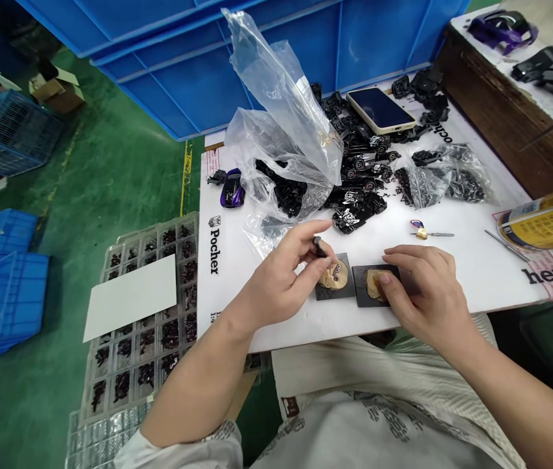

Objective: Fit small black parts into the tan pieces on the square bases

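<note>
My left hand [288,280] is closed, with a small black part [318,246] between thumb and fingers. Just below it lies a dark square block [337,293] bearing a beige putty-like lump [333,277] with a small reddish detail on it. My right hand [425,293] lies over the right end of a second dark block [363,299], fingers stretched out and apart. Its thumb touches that block's beige lump [372,284]. Black toy car bodies [357,212] lie just beyond both hands, some partly under a clear plastic bag [286,124].
Blue crates [169,85] back the white table. A phone [381,109] rests on black parts. To the right are a yellow can [547,218], tweezers [505,244] and a thin tool [435,234]. A compartment tray [146,352] of dark parts stands left, below table height.
</note>
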The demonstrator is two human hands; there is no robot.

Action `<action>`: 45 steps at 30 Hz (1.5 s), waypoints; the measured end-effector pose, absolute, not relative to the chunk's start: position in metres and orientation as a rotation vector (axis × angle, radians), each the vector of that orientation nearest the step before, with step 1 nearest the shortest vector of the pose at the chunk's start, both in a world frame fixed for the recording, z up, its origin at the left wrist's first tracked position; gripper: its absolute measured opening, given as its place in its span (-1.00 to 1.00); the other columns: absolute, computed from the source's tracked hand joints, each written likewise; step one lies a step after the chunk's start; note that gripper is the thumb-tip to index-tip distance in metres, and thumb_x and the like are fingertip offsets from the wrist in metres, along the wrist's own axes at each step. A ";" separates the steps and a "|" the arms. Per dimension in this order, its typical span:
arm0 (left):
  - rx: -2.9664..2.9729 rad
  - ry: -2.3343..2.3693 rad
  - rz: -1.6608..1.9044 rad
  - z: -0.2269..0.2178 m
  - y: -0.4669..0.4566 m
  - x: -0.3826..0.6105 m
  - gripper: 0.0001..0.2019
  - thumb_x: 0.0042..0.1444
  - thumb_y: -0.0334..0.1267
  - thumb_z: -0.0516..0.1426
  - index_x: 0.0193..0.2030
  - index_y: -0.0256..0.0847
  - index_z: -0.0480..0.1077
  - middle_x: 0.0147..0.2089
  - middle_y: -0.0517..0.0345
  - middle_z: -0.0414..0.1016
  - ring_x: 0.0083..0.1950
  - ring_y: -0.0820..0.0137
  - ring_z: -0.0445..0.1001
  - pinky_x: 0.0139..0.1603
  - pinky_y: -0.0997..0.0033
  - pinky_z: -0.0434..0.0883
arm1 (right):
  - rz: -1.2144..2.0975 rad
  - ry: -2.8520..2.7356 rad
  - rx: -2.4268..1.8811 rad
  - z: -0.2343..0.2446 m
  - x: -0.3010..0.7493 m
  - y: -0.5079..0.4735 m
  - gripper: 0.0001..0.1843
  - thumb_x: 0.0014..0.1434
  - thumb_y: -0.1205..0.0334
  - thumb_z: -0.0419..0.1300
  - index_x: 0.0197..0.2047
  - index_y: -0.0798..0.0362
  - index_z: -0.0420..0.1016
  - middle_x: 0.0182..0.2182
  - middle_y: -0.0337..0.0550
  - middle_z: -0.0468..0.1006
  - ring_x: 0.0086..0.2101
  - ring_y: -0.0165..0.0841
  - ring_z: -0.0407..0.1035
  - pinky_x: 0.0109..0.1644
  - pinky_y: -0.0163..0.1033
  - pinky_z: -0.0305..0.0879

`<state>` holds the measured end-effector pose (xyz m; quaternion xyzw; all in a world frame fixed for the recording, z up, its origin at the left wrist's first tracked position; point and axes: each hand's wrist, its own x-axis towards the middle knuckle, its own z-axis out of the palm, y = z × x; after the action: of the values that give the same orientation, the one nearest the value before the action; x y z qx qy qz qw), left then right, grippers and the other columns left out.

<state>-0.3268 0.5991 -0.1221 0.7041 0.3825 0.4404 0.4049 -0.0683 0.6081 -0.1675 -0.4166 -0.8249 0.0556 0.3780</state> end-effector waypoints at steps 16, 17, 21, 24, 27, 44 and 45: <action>2.418 1.434 0.960 -0.117 0.572 -0.318 -0.95 0.38 -0.34 0.24 -0.07 -0.19 0.46 -0.25 0.11 0.64 -0.26 0.36 0.57 -0.21 0.32 0.56 | 0.210 -2.108 -1.053 -0.165 -0.069 0.613 -0.86 0.42 0.24 0.18 0.03 -0.03 0.41 -0.09 -0.07 0.61 -0.11 -0.18 0.51 0.08 0.03 0.31; 2.419 1.452 0.977 -0.121 0.570 -0.315 -0.97 0.37 -0.34 0.24 -0.12 -0.18 0.46 -0.28 0.13 0.63 -0.28 0.37 0.55 -0.22 0.31 0.55 | 0.212 -2.110 -1.049 -0.165 -0.069 0.614 -0.86 0.42 0.24 0.18 0.03 -0.03 0.41 -0.09 -0.07 0.61 -0.11 -0.18 0.51 0.08 0.02 0.30; 2.357 1.542 1.045 -0.136 0.567 -0.306 -0.96 0.35 -0.38 0.25 -0.13 -0.18 0.48 -0.23 0.11 0.62 -0.20 0.33 0.54 -0.12 0.24 0.55 | 0.218 -2.105 -1.045 -0.165 -0.069 0.614 -0.86 0.43 0.23 0.17 0.04 -0.03 0.40 -0.08 -0.07 0.60 -0.11 -0.18 0.51 0.10 0.02 0.29; 2.254 1.627 1.107 -0.145 0.565 -0.301 -0.93 0.33 -0.39 0.26 -0.10 -0.16 0.51 -0.13 0.08 0.56 -0.07 0.30 0.52 -0.03 0.20 0.54 | 0.231 -2.094 -1.042 -0.165 -0.069 0.614 -0.86 0.42 0.23 0.18 0.03 -0.03 0.40 -0.08 -0.08 0.60 -0.11 -0.18 0.51 0.09 0.02 0.29; 2.209 1.657 1.120 -0.151 0.563 -0.298 -0.89 0.34 -0.40 0.24 -0.05 -0.14 0.53 -0.11 0.08 0.51 -0.04 0.30 0.49 0.02 0.17 0.52 | 0.237 -2.082 -1.035 -0.165 -0.069 0.614 -0.85 0.41 0.23 0.19 0.03 -0.04 0.41 -0.08 -0.08 0.61 -0.10 -0.19 0.51 0.09 0.01 0.29; 2.087 1.626 1.133 -0.157 0.561 -0.303 -0.85 0.33 -0.39 0.25 0.01 -0.14 0.52 -0.01 0.10 0.51 0.06 0.33 0.52 0.14 0.22 0.54 | 0.223 -2.097 -1.041 -0.163 -0.070 0.613 -0.86 0.41 0.27 0.20 0.02 0.00 0.41 -0.09 -0.08 0.60 -0.12 -0.20 0.51 0.11 0.00 0.29; 2.087 1.625 1.129 -0.157 0.562 -0.302 -0.85 0.33 -0.40 0.25 0.00 -0.14 0.53 -0.01 0.10 0.51 0.06 0.33 0.52 0.14 0.22 0.53 | 0.219 -2.099 -1.040 -0.163 -0.070 0.613 -0.86 0.41 0.27 0.20 0.03 0.00 0.41 -0.09 -0.08 0.60 -0.12 -0.20 0.51 0.11 0.00 0.29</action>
<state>-0.3024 0.5615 -0.1567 0.7192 0.5600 0.3893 0.1324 -0.0696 0.6130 -0.1630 -0.4080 -0.8236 0.0859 0.3844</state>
